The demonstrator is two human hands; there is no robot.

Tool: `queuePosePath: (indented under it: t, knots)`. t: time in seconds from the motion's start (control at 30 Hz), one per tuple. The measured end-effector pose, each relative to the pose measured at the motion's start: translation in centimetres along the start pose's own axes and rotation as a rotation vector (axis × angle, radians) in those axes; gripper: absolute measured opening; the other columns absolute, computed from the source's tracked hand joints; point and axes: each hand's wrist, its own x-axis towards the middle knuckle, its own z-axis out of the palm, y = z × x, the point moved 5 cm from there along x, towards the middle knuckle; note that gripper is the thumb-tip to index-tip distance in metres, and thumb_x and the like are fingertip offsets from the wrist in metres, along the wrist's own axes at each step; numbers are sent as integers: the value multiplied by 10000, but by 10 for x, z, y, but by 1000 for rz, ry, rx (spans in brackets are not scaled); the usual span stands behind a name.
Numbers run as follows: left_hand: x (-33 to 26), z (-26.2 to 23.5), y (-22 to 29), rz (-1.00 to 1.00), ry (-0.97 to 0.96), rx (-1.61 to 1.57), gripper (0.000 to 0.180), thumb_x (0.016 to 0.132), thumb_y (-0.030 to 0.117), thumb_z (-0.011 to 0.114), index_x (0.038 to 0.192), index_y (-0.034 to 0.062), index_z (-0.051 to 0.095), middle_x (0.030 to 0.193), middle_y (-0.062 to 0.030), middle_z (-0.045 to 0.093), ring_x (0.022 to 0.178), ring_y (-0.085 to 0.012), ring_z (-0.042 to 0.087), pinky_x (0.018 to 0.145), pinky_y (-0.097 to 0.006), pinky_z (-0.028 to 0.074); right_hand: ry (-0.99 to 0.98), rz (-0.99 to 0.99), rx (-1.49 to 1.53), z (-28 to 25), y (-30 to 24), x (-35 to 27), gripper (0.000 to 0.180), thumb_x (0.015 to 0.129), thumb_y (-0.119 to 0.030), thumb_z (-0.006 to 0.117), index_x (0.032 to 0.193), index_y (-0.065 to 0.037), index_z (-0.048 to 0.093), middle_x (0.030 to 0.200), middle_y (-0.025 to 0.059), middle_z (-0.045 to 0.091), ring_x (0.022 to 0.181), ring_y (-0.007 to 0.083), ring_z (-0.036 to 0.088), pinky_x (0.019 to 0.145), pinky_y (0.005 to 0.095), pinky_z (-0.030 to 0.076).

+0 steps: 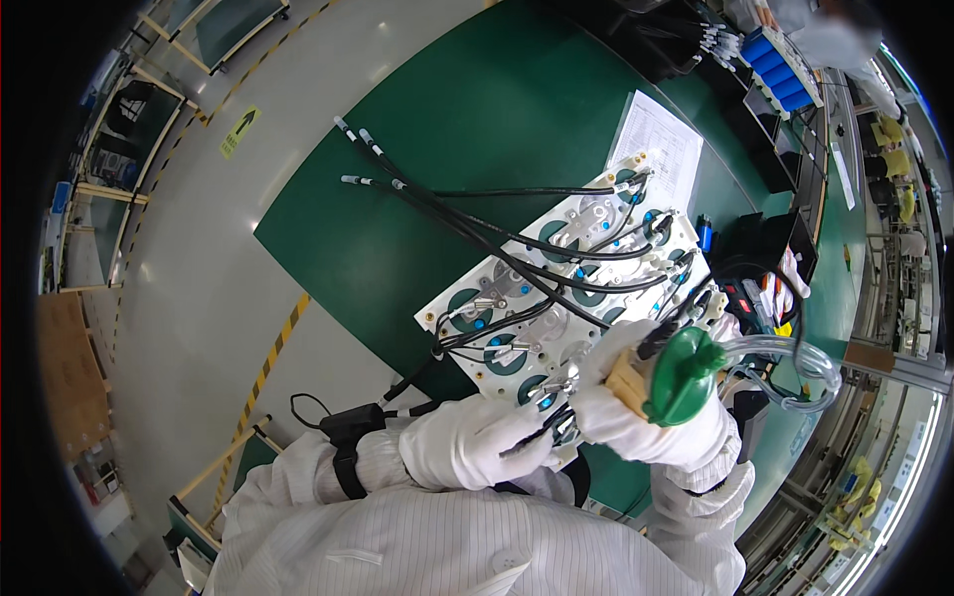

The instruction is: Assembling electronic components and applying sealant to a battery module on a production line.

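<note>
A white perforated plate (437, 316) lies slantwise on the green table, with round openings, metal brackets and small blue parts. Several black cables (477, 230) run from it to the far left, ending in pale tips. Gloved in white, my right hand (651, 422) is closed around a green-topped tool (684, 377) with a tan body; its working end is hidden. My left hand (477, 442), also gloved, is at the plate's near end, fingers bent beside a metal fitting (559, 385) and a dark cable. What those fingers grip is partly hidden.
A clear coiled hose (815, 372) loops beside the green-topped tool. Printed paper (661, 149) lies beyond the plate on the green table (397, 129). Blue bins (780, 70) stand at the far right, near another person. A black box (353, 425) is next to my left wrist strap.
</note>
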Motion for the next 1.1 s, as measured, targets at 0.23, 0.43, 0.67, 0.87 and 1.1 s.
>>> queuePosePath:
  t: [0.23, 0.43, 0.67, 0.87, 1.1]
  knots:
    - [-7, 5, 1, 156, 76, 182, 201, 722, 86, 689, 900, 29, 616, 953, -95, 567, 612, -202, 553, 449, -309, 462, 12, 457, 1181, 6, 24, 10, 170, 870, -112, 598, 1035, -71, 596, 989, 16, 587, 845, 155, 583, 709, 279, 478]
    - [-5, 0, 4, 154, 147, 165, 198, 712, 91, 693, 888, 39, 617, 900, -78, 549, 607, -199, 547, 441, -310, 457, 34, 599, 1499, 15, 24, 22, 186, 805, -57, 600, 985, -106, 599, 912, 28, 590, 774, 178, 596, 636, 299, 494]
    - [-5, -2, 1, 32, 151, 53, 218, 744, 114, 691, 937, 37, 625, 821, -78, 535, 556, -225, 536, 436, -332, 450, 41, 316, 1135, 9, 24, 26, 195, 798, -46, 589, 986, -96, 590, 930, 33, 597, 779, 191, 604, 638, 294, 497]
    - [1, -2, -3, -1, 214, -56, 356, 753, 130, 695, 1083, 26, 612, 859, -100, 584, 590, -246, 571, 512, -338, 497, 38, 446, 1198, -1, 40, 36, 194, 842, -89, 577, 1035, -66, 584, 937, 50, 607, 788, 183, 605, 639, 291, 504]
    - [-50, 51, -35, -16, 29, 361, 499, 877, 289, 602, 1278, 25, 465, 1171, -104, 534, 953, -164, 568, 800, -308, 497, 75, 565, 1263, -36, 36, 19, 226, 894, -140, 562, 1092, -31, 576, 944, 70, 619, 798, 174, 607, 641, 287, 512]
